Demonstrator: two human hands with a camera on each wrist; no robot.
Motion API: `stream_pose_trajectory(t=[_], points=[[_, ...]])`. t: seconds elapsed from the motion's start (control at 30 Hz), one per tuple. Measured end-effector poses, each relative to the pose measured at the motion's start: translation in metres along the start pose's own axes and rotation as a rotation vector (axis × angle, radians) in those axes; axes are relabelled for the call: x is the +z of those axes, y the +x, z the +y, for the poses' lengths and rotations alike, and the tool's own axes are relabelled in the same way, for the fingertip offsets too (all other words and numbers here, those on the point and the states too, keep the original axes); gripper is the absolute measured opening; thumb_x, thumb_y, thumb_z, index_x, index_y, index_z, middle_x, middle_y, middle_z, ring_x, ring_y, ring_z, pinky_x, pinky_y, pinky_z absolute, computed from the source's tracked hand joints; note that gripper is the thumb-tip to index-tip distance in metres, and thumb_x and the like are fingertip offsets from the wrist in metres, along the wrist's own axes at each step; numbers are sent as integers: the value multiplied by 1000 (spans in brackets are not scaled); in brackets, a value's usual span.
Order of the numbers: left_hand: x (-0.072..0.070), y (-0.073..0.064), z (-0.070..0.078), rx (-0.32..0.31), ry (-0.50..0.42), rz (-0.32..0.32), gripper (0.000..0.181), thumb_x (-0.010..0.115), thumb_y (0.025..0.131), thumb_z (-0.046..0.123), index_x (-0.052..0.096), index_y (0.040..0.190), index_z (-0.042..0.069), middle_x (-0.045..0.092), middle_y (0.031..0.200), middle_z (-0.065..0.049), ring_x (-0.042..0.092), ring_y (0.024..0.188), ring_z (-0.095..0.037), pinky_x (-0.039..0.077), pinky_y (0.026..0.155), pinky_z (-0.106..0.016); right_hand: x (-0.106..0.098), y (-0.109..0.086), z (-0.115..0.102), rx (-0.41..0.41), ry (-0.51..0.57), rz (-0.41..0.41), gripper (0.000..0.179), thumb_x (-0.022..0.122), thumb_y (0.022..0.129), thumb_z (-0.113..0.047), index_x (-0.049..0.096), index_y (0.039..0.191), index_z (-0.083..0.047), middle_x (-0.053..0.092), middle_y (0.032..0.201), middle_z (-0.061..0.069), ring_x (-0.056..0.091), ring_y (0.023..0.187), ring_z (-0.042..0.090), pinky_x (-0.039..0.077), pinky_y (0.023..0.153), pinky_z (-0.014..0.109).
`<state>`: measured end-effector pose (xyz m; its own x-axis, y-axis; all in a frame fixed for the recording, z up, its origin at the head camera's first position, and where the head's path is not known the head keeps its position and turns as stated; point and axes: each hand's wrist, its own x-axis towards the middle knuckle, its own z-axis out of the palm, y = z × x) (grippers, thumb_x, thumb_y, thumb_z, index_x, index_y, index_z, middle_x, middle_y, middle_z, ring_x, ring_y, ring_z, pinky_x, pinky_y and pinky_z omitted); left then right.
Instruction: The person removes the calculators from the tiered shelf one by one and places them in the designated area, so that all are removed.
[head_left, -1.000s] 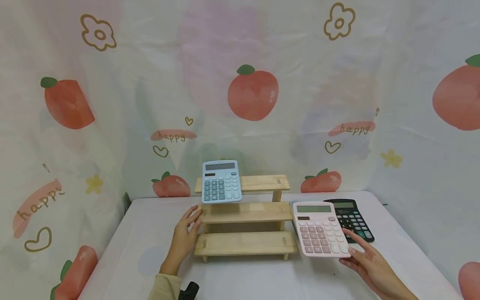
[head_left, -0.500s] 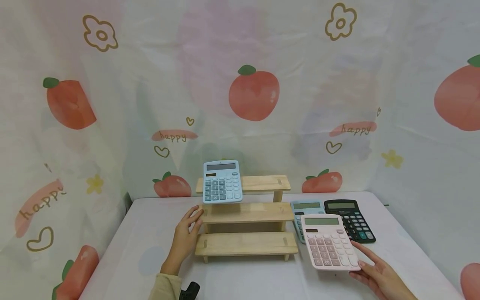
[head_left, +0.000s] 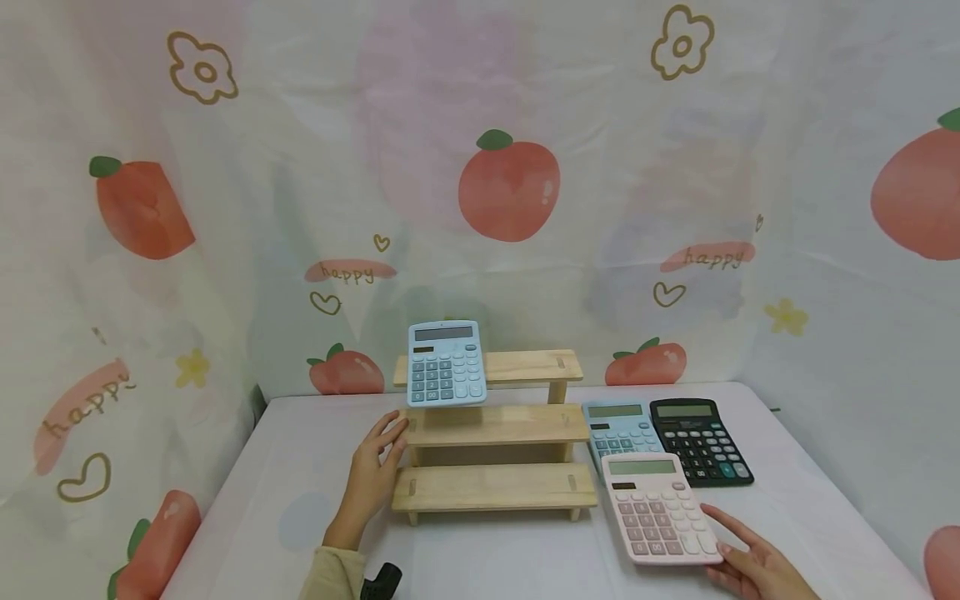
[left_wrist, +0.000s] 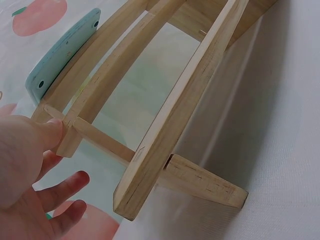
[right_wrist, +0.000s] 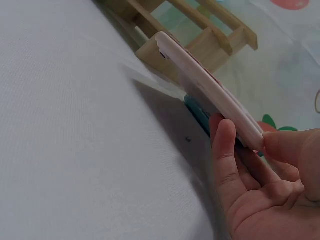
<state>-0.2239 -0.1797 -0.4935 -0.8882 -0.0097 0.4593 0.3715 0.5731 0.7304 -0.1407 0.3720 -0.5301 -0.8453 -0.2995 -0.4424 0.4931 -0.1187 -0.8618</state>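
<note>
My right hand (head_left: pixel 757 560) pinches the lower right corner of a pink-and-white calculator (head_left: pixel 660 510), thumb on top and fingers beneath. In the right wrist view the pink calculator (right_wrist: pixel 215 90) tilts above the white cloth, its shadow below. At the left end of a three-tier wooden display stand (head_left: pixel 495 487), my left hand (head_left: pixel 371 471) holds the middle step between thumb and finger; the other fingers spread free in the left wrist view. A light blue calculator (head_left: pixel 446 364) leans on the stand's top step, at its left end.
Right of the stand, a second blue calculator (head_left: pixel 618 425) lies on the white tabletop (head_left: pixel 480 562), partly hidden by the pink one. A black calculator (head_left: pixel 702 442) lies beside it. Fruit-printed cloth walls (head_left: pixel 510 292) enclose the back and sides.
My right hand has drawn the pink calculator toward me and slightly right, uncovering the second blue calculator and more of the black one. My left hand stays on the stand.
</note>
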Motion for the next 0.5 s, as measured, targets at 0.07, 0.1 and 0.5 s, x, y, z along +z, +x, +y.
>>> stream_pose_trajectory(t=[0.07, 0.1, 0.5], points=[[1, 0, 0, 4, -3, 4, 34, 59, 102, 12, 65, 132, -3, 53, 149, -21, 50, 137, -47, 51, 93, -63, -2, -1, 3, -1, -2, -15, 95, 61, 102, -21, -14, 162, -23, 66, 116, -17, 69, 108, 16, 55, 100, 37], [1, 0, 0, 9, -1, 5, 34, 59, 102, 12, 65, 132, -3, 54, 148, -21, 50, 136, -47, 51, 93, -63, -3, -1, 5, -3, 1, -21, 90, 61, 101, -21, -4, 162, -35, 66, 116, -17, 70, 108, 17, 55, 100, 37], [0, 0, 0, -15, -3, -8, 35, 59, 102, 12, 64, 133, -3, 52, 150, -20, 49, 139, -45, 50, 96, -64, -2, -2, 7, 10, -168, 16, 96, 61, 102, -23, -14, 160, -7, 69, 115, -7, 72, 94, 22, 59, 87, 32]])
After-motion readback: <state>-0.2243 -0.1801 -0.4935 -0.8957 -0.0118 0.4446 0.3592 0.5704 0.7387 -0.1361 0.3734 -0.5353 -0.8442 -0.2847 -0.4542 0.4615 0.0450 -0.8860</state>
